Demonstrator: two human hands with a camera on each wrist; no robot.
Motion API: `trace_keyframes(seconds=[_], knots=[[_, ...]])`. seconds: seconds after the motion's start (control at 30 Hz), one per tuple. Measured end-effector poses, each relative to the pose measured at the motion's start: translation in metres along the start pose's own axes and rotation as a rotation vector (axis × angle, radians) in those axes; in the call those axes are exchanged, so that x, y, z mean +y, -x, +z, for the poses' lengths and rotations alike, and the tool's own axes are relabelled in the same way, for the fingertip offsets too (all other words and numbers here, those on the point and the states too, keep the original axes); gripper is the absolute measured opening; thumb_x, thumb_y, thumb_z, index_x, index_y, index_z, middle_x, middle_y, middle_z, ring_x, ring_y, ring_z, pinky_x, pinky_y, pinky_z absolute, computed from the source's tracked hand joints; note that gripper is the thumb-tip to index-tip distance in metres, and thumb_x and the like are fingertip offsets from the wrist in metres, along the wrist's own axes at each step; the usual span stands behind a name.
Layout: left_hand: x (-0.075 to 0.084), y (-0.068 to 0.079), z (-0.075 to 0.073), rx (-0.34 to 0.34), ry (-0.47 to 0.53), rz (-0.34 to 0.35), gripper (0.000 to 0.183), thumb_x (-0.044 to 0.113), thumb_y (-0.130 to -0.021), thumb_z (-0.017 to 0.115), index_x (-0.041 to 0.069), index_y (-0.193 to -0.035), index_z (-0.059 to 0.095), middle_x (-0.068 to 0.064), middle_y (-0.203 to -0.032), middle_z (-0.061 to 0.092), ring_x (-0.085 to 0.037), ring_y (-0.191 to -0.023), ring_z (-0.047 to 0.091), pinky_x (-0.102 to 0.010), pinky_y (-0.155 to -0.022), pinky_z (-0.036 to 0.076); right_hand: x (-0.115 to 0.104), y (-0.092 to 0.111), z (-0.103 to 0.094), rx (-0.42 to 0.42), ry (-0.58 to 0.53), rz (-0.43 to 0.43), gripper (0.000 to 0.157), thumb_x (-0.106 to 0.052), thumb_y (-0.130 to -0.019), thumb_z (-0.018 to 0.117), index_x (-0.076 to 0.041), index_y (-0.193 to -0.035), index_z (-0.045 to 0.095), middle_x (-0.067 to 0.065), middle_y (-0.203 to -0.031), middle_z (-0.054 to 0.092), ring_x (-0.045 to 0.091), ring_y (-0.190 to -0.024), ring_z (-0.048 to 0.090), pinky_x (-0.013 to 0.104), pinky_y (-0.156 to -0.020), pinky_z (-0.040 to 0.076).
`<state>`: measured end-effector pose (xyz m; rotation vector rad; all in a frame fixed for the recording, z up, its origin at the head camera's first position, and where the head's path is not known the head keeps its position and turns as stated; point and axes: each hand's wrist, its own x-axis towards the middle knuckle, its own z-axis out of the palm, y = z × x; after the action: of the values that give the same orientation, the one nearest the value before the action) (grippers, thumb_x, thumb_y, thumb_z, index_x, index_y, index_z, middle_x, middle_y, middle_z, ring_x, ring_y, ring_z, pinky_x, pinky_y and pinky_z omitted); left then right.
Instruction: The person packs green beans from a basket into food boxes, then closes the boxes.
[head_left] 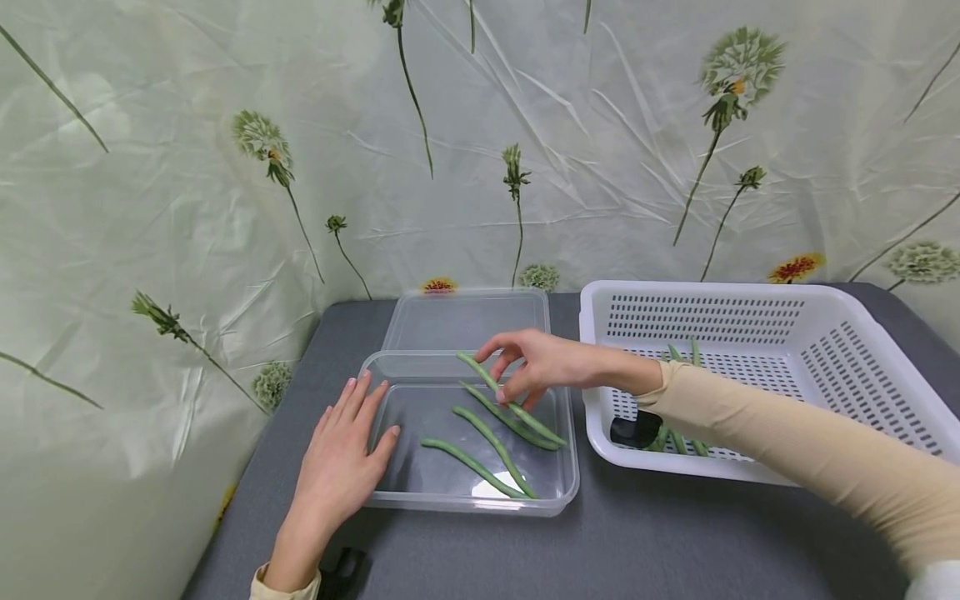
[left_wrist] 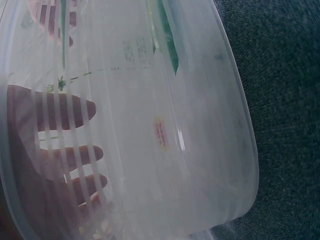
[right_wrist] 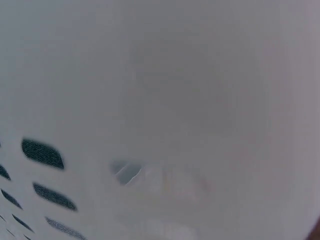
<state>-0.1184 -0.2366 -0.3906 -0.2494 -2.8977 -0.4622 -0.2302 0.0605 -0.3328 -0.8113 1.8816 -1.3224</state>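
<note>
My right hand (head_left: 543,362) pinches a green bean (head_left: 542,427) between thumb and fingers, over a clear plastic container (head_left: 465,502). Below it, several more green beans (head_left: 491,437) lie slanted across the container's bottom. My left hand (head_left: 339,458) rests at the container's left rim, its fingers straight and pointing away from me. In the left wrist view, the container's see-through wall (left_wrist: 210,150) fills most of the picture and the left hand's fingers (left_wrist: 67,112) show through it. A pale basket wall (right_wrist: 200,100) covers the right wrist view, hiding the right hand there.
To the right stands a white slotted basket (head_left: 693,287) holding more green beans (head_left: 675,354), partly hidden by the right forearm. A clear flat lid (head_left: 468,319) lies behind the container. The grey tabletop (head_left: 480,558) ends at a floral curtain (head_left: 465,192).
</note>
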Motion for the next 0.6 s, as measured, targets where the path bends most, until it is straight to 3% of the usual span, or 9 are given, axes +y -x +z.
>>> trace_keyframes(seconds=[0.3, 0.6], knots=[[0.0012, -0.0012, 0.0009, -0.004, 0.006, -0.005, 0.059, 0.034, -0.101, 0.055, 0.009, -0.152, 0.038, -0.012, -0.161, 0.023, -0.03, -0.149, 0.015, -0.06, -0.114, 0.018, 0.0056, -0.0005, 0.0053, -0.028, 0.009, 0.009, 0.054, 0.004, -0.086, 0.07, -0.003, -0.136, 0.05, 0.016, -0.11, 0.06, 0.023, -0.078, 0.067, 0.045, -0.071, 0.06], [0.0, -0.0001, -0.0001, -0.008, 0.0, -0.002, 0.059, 0.034, -0.101, 0.054, 0.008, -0.151, 0.039, -0.012, -0.161, 0.023, -0.03, -0.148, 0.015, -0.06, -0.113, 0.019, 0.0064, 0.0012, 0.0023, -0.014, 0.005, 0.0, 0.047, 0.009, -0.087, 0.065, 0.004, -0.133, 0.054, 0.028, -0.117, 0.06, 0.045, -0.094, 0.065, 0.046, -0.076, 0.059]])
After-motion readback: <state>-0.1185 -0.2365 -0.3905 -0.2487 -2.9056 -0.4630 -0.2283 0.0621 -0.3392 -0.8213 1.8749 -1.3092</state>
